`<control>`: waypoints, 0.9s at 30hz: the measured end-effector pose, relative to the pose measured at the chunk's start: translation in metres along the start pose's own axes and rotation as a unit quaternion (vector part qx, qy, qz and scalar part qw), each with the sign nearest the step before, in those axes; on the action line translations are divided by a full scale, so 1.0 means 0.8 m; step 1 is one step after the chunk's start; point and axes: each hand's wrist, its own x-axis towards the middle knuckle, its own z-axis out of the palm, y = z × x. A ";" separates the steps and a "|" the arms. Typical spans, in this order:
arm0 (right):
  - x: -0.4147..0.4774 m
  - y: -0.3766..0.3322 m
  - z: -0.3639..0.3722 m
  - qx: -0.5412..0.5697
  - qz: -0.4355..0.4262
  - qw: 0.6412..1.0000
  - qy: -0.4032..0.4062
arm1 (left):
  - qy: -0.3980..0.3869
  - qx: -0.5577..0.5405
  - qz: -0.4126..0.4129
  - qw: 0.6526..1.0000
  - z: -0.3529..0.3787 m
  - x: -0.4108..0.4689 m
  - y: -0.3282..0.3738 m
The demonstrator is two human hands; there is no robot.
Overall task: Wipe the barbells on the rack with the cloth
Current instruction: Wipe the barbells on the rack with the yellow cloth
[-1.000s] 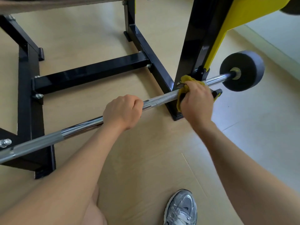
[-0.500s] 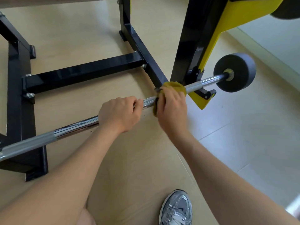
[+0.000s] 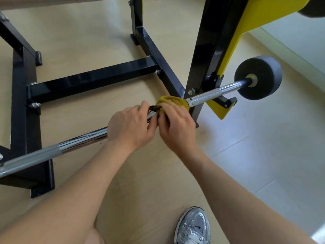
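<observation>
A chrome barbell (image 3: 73, 144) lies low across the black rack (image 3: 91, 81), with a grey weight plate (image 3: 258, 77) on its right end. My left hand (image 3: 130, 128) grips the bar near its middle. Right beside it, my right hand (image 3: 175, 127) holds a yellow cloth (image 3: 173, 101) wrapped round the bar, just left of the rack's black and yellow upright (image 3: 212, 50). The two hands touch each other. The bar's knurled part (image 3: 207, 95) shows to the right of the cloth.
The rack's black base bars stand on a light wooden floor (image 3: 140, 191). My silver shoe (image 3: 193, 226) is at the bottom edge. A second bar runs along the top left edge, and another dark plate (image 3: 314, 10) shows at the top right corner.
My right hand has slid the cloth leftwards along the bar, from the upright to right against my left hand. My left hand has kept its grip.
</observation>
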 end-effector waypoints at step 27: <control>0.006 0.036 -0.003 -0.062 -0.041 0.997 -0.023 | -0.130 0.049 -0.078 0.987 -0.009 0.016 0.004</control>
